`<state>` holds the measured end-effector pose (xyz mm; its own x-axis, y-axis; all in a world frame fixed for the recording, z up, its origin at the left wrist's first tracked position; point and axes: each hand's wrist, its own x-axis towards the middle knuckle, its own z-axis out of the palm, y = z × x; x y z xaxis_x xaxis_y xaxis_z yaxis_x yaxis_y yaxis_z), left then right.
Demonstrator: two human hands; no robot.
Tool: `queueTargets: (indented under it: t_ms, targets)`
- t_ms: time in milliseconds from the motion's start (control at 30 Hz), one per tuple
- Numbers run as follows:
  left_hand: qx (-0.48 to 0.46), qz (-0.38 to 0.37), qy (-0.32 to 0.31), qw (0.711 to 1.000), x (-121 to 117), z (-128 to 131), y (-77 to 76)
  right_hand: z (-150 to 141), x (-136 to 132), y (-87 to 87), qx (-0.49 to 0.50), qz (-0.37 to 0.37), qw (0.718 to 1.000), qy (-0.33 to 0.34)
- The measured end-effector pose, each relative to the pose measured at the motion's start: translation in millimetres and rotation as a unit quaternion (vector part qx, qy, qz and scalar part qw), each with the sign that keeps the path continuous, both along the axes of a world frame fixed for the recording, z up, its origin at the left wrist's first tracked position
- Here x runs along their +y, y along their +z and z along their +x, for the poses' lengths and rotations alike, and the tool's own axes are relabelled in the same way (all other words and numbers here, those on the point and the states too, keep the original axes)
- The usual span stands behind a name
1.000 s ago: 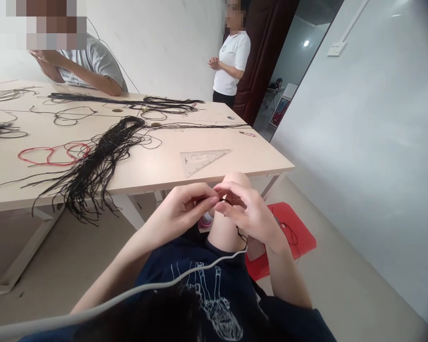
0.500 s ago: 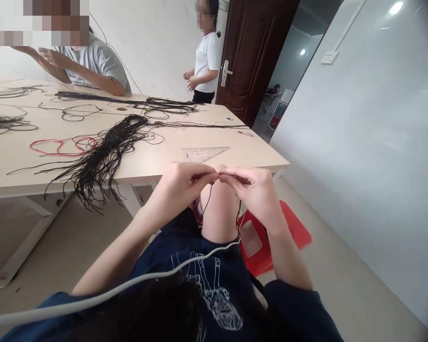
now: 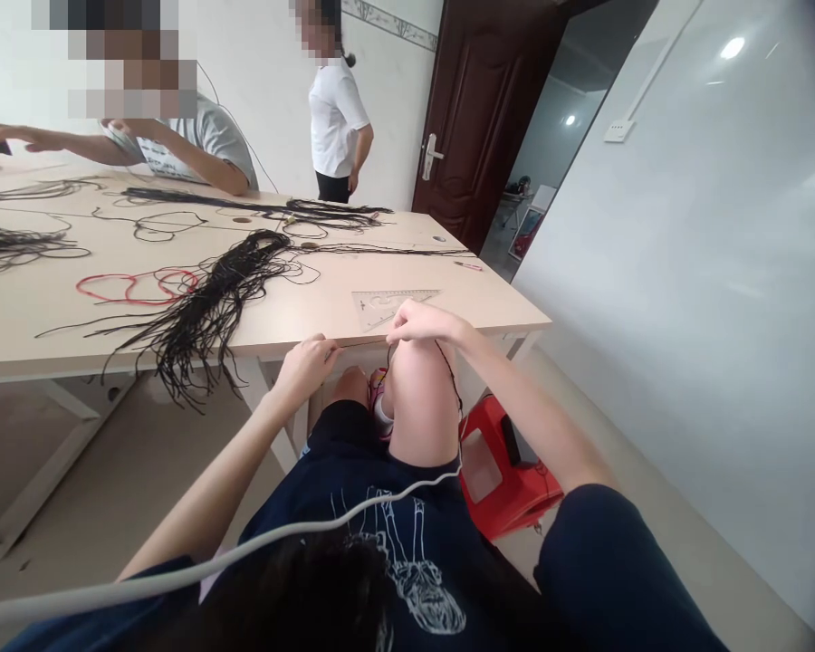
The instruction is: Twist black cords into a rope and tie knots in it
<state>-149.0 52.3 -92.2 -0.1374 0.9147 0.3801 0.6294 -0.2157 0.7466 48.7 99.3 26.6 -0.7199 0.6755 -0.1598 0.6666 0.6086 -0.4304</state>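
Dark strings [image 3: 14, 246]: in a loose heap at the left edge of the worktop [image 3: 312, 312].
Red string [image 3: 128, 290]: in loops, its right end touching the big black bunch.
Big black bunch [image 3: 214, 294]: many strings, with loose ends hanging over the near edge.
Left hand [image 3: 307, 367]: just by the near edge, fingers curled and pinched on the thin black string.
Thin black string [image 3: 365, 344]: pulled straight from hand to hand, along the near edge, above the lap.
Clear set square [image 3: 373, 306]: flat near the near edge, partly behind the right hand.
Right hand [image 3: 425, 323]: over the knee, thumb and finger pinched together on the thin black string.
Small pink tool [image 3: 468, 266]: near the right edge, too small to name.
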Motion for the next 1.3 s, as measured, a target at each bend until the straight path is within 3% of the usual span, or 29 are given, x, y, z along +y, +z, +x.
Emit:
queueTargets:
  t_ms: [100,267,400,533,767,967,1300]
  targets:
    - [-0.086,-0.002,0.016,0.996,-7,21,-6.5,-10,-1,-6.5,-0.059,-0.002,0.998,-0.021]
    - [-0.263,0.093,0.013,0.960,-19,68,9.4,-15,-1,-6.4,-0.102,-0.001,0.994,-0.043]
    - [-0.358,0.171,0.042,0.917,-8,86,16.4,-14,3,-9.6,-0.106,0.005,0.993,-0.051]
    - [-0.388,0.190,0.030,0.902,13,91,9.9,-13,5,-14.3,-0.104,0.015,0.992,-0.069]
    - [-0.331,0.214,-0.008,0.919,34,116,-0.5,9,-5,-15.2,-0.035,0.038,0.992,-0.113]
    - [-0.213,0.198,-0.036,0.956,43,134,-5.8,43,-5,-30.2,0.084,0.015,0.989,-0.118]
    - [-0.023,0.206,-0.014,0.978,36,144,-5.5,126,-24,-51.6,0.257,-0.040,0.943,-0.207]
